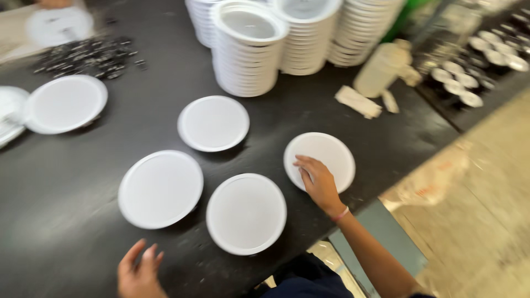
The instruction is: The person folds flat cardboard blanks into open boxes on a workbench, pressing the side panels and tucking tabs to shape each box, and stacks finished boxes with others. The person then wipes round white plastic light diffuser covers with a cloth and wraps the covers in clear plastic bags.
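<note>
White round disc lies flat near the surface edge, your right hand resting open-fingered on it, gripping nothing. Press evenly, keep it clear of its neighbour disc. Your left hand hovers open, empty.

Stacks of white rims stand at the far edge of the black table. Beside them lie a pale bottle and a scrap, perhaps folded paper. Small dark parts are heaped far left.

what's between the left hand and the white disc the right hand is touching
In the head view, another white round disc lies on the black table between the left hand and the disc under the right hand.
</note>
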